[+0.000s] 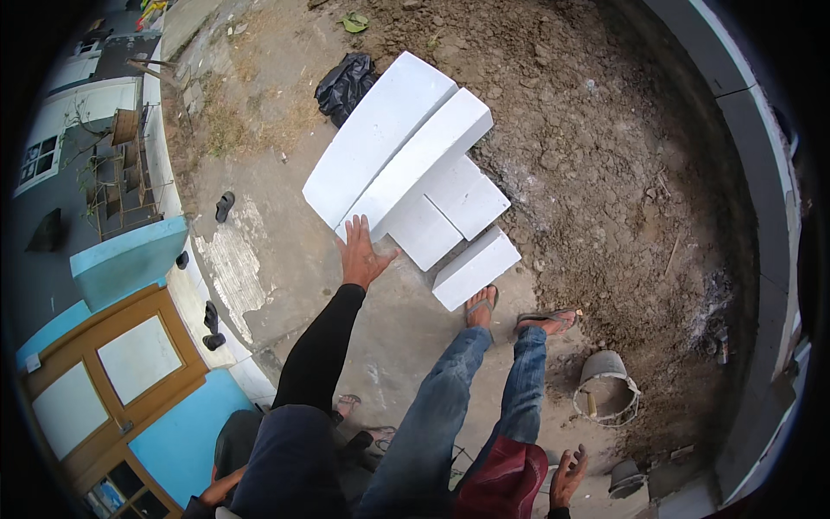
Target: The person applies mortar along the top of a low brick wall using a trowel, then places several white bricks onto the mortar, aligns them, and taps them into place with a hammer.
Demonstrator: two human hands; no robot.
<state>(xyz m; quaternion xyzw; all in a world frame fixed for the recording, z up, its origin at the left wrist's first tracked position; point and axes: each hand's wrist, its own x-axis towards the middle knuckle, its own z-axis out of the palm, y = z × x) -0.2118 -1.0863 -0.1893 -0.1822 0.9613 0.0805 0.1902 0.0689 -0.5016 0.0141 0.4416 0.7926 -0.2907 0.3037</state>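
Observation:
White lightweight building blocks are stacked in front of me. One long block lies along the stack's far left, with another long block beside it. My left hand, in a black sleeve, reaches to the near end of these two with its fingers spread. The fingertips are at the block ends; whether they press on them I cannot tell. Smaller blocks sit lower to the right, and a narrow block is by my sandalled foot. Low at the right, my right hand hangs with fingers apart, holding nothing.
A bucket with a trowel-like handle stands right of my feet, on rough soil. A black plastic bag lies behind the blocks. Loose sandals lie near the wooden door. Another person's hand shows at lower left.

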